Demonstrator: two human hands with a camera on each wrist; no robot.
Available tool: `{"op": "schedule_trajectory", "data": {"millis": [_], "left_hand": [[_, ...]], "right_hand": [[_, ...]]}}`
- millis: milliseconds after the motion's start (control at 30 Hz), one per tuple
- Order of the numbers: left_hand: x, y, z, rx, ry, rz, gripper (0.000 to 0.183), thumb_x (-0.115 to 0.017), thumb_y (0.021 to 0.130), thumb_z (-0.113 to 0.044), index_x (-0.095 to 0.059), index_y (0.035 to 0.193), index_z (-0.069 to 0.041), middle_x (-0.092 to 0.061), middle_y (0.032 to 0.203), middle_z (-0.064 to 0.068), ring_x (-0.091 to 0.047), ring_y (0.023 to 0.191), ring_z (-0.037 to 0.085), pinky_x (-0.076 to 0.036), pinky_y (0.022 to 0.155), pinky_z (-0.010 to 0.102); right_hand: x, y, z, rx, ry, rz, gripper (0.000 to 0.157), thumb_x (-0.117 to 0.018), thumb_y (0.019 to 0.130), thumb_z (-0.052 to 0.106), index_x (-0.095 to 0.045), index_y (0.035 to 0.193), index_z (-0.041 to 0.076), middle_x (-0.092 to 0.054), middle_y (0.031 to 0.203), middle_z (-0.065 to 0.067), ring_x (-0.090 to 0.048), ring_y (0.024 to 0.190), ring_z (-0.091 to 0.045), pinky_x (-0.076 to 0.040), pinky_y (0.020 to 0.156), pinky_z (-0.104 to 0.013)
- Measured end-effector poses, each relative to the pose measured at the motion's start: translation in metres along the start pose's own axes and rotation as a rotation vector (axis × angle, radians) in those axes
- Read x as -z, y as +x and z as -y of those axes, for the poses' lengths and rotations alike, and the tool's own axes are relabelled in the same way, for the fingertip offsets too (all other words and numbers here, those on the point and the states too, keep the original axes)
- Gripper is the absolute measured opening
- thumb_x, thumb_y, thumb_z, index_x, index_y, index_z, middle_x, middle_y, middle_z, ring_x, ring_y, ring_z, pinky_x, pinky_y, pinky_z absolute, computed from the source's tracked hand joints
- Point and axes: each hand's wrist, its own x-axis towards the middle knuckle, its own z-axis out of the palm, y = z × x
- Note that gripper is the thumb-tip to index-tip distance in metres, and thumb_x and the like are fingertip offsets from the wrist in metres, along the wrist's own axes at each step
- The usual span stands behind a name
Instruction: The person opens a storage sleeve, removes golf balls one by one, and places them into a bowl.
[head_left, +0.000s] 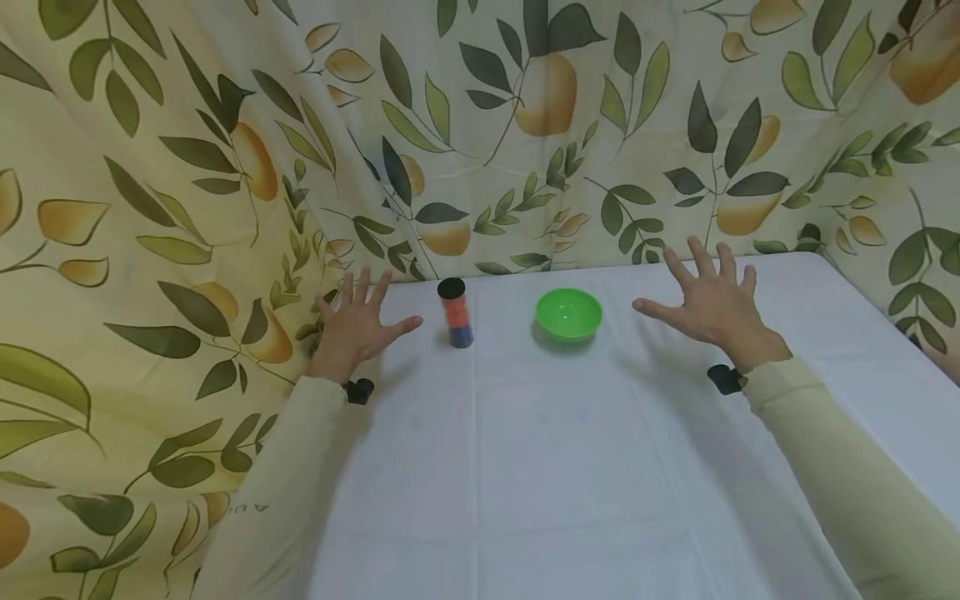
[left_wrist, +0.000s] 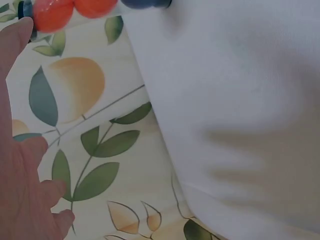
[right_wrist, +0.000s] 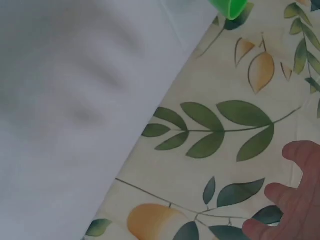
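My left hand [head_left: 354,329] is held over the table's left edge, fingers spread and holding nothing. Just to its right stands a clear tube [head_left: 456,313] with a black lid, orange-red balls inside and a dark blue part at the bottom. Part of the tube's orange-red balls [left_wrist: 52,14] shows at the top of the left wrist view, near the thumb. A green bowl [head_left: 568,315] stands upright right of the tube. My right hand [head_left: 711,304] hovers right of the bowl, its fingers spread wide and nothing in them. The bowl's rim [right_wrist: 231,7] peeks into the right wrist view.
A white cloth [head_left: 562,467] covers the table. Behind it and at both sides hangs a curtain [head_left: 300,150] printed with fruit and leaves. Small dark devices [head_left: 358,391] are worn at both wrists. Shadows of the hands fall on the cloth.
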Motion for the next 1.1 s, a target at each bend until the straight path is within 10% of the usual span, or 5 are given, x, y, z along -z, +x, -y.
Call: {"op": "schedule_trajectory", "data": {"millis": [333,633,900,1100], "left_hand": [[0.000,-0.016,-0.009,0.017,0.008,0.006,0.102,-0.035,0.076,-0.088,0.002,0.154,-0.034,0.002,0.164,0.009,0.011,0.149,0.036,0.002,0.103,0.079],[-0.019,-0.027,-0.025,0.066,-0.293,-0.012,0.098,-0.040,0.080,-0.083,-0.013,0.155,-0.027,-0.016,0.161,0.012,-0.008,0.150,0.035,0.002,0.109,0.072],[-0.045,-0.013,-0.043,0.076,-0.664,-0.117,0.076,-0.063,0.085,-0.057,-0.039,0.146,-0.018,-0.049,0.145,0.007,-0.045,0.135,0.031,-0.037,0.107,0.051],[-0.069,-0.001,-0.061,0.113,-0.861,-0.157,0.061,-0.073,0.083,-0.036,-0.050,0.136,-0.015,-0.060,0.132,0.011,-0.056,0.122,0.032,-0.046,0.099,0.047]], "right_hand": [[-0.002,-0.012,0.016,0.025,0.036,-0.026,0.101,-0.043,0.081,0.079,-0.008,0.156,0.020,0.009,0.161,-0.018,0.007,0.144,-0.051,-0.002,0.101,-0.080],[-0.005,-0.026,0.029,0.091,0.360,0.063,0.093,-0.055,0.088,0.062,-0.006,0.156,0.021,0.008,0.163,-0.011,0.003,0.147,-0.046,-0.014,0.103,-0.075],[-0.013,-0.034,0.050,0.120,0.563,0.019,0.074,-0.059,0.090,0.054,-0.029,0.151,0.024,-0.034,0.153,-0.011,-0.034,0.138,-0.038,-0.032,0.101,-0.067],[-0.025,-0.038,0.072,0.228,0.640,0.029,0.053,-0.061,0.093,0.041,-0.046,0.139,0.019,-0.062,0.122,-0.004,-0.059,0.111,-0.024,-0.045,0.093,-0.054]]}}
